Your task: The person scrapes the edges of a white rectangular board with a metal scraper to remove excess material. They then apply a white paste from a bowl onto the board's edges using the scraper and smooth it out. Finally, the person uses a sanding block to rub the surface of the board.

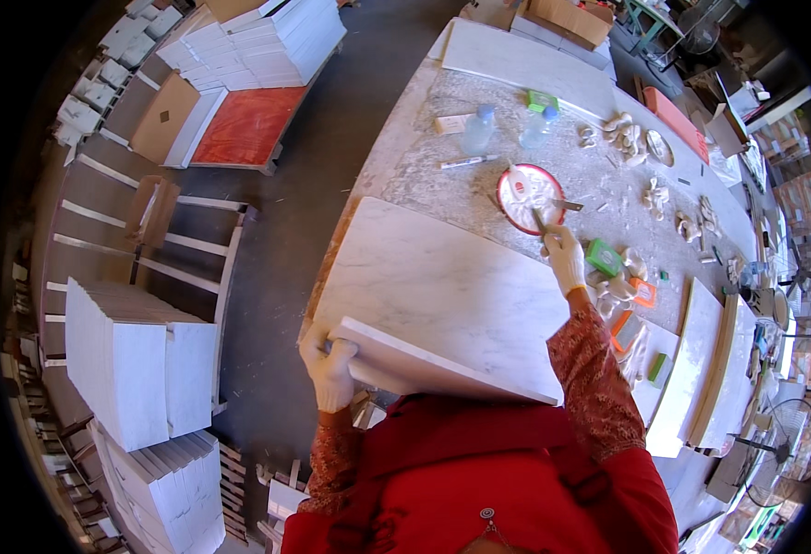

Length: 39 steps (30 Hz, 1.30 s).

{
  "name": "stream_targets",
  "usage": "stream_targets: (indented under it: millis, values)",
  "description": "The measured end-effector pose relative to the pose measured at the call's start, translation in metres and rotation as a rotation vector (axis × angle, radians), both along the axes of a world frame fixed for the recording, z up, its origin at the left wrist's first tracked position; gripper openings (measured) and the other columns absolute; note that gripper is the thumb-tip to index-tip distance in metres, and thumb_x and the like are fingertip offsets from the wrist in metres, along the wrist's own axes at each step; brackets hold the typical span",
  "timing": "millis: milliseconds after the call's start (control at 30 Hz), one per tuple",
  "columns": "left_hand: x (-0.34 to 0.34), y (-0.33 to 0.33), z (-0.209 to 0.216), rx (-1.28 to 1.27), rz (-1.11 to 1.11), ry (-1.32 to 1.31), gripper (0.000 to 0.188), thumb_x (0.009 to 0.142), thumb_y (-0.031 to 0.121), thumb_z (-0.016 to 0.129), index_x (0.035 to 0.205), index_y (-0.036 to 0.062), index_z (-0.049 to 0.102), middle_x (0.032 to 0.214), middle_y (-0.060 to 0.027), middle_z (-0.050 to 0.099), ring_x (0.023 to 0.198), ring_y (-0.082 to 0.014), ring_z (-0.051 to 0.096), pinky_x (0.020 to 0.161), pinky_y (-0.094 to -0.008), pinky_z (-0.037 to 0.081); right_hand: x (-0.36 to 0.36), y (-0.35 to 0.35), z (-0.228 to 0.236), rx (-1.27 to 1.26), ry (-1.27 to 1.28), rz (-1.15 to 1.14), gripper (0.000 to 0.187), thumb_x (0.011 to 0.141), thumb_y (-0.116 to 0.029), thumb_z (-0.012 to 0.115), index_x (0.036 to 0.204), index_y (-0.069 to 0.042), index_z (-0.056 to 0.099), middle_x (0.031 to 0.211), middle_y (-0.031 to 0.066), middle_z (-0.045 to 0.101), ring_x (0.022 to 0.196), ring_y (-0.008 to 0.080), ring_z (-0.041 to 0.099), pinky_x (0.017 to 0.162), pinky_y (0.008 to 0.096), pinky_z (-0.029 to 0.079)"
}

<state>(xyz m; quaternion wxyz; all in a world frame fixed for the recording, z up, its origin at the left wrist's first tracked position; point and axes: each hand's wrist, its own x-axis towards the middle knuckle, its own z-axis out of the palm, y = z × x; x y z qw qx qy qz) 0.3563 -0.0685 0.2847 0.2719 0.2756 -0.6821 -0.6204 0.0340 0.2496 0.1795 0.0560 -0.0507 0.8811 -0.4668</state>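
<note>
My left hand (329, 369), in a pale glove, grips the left corner of a white marble tile (391, 367). That tile is tilted up at the table's near edge, against my front. Beyond it a larger grey-veined marble slab (433, 268) lies flat. My right hand (566, 258), also gloved, is closed on a putty knife (540, 221), its blade dipping into a red-rimmed plate (503, 210) of white paste. A second flat blade (568, 204) rests across the plate's right rim, and a white bottle-like piece (519, 181) lies in the plate.
Two clear bottles (478, 131) and a white marker (468, 162) stand or lie beyond the plate. Right of my hand are a green block (605, 258), orange blocks (643, 293) and crumpled gloves (629, 138). Tile stacks (114, 360) and a pallet (193, 244) occupy the left floor.
</note>
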Motion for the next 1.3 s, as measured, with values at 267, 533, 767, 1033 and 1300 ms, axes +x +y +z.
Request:
stream_targets:
  millis: [267, 533, 767, 1033, 1300]
  values:
    - [-0.004, 0.002, 0.001, 0.063, 0.048, -0.004, 0.019, 0.071, 0.016, 0.061, 0.082, 0.0004, 0.065, 0.081, -0.0009, 0.056, 0.08, -0.0116, 0.051, 0.072, -0.0267, 0.039, -0.032, -0.01, -0.016, 0.174, -0.032, -0.037, 0.03, 0.09, -0.029, 0.059, 0.101, -0.006, 0.075, 0.073, 0.0095, 0.07, 0.067, 0.0191, 0.067, 0.065, 0.0333, 0.051]
    - [-0.001, -0.004, -0.009, 0.026, -0.017, 0.005, 0.022, 0.08, 0.015, 0.054, 0.092, -0.0028, 0.061, 0.086, -0.0033, 0.061, 0.08, -0.0113, 0.056, 0.072, -0.0262, 0.045, -0.042, -0.01, -0.028, 0.147, -0.061, -0.018, 0.032, 0.09, -0.033, 0.058, 0.102, -0.009, 0.075, 0.077, 0.0137, 0.072, 0.073, 0.025, 0.071, 0.068, 0.0373, 0.052]
    - [-0.003, 0.001, 0.0, 0.015, 0.021, -0.079, 0.029, 0.074, 0.012, 0.055, 0.096, -0.0035, 0.064, 0.087, -0.0012, 0.061, 0.081, -0.0107, 0.055, 0.075, -0.0255, 0.044, -0.019, -0.004, -0.007, -0.142, -0.037, -0.008, 0.026, 0.095, -0.02, 0.058, 0.107, -0.001, 0.073, 0.072, 0.0034, 0.066, 0.061, 0.0102, 0.056, 0.057, 0.0268, 0.044]
    - [-0.003, 0.009, 0.023, 0.165, 0.043, 0.063, 0.01, 0.071, 0.007, 0.068, 0.078, 0.0007, 0.065, 0.071, -0.0016, 0.062, 0.067, -0.0103, 0.057, 0.062, -0.025, 0.045, 0.109, -0.091, 0.168, -0.493, -0.301, 0.281, 0.025, 0.1, -0.014, 0.056, 0.116, 0.003, 0.065, 0.077, 0.0025, 0.061, 0.06, 0.0053, 0.05, 0.053, 0.0203, 0.04]
    - [0.003, 0.01, 0.032, 0.15, -0.026, 0.087, 0.014, 0.072, 0.011, 0.07, 0.079, -0.0008, 0.067, 0.074, -0.0027, 0.062, 0.07, -0.0115, 0.058, 0.064, -0.0265, 0.045, 0.185, -0.122, 0.229, -0.47, -0.337, 0.534, 0.021, 0.098, -0.009, 0.057, 0.115, 0.0, 0.067, 0.083, 0.0033, 0.065, 0.067, 0.0069, 0.06, 0.055, 0.0201, 0.046]
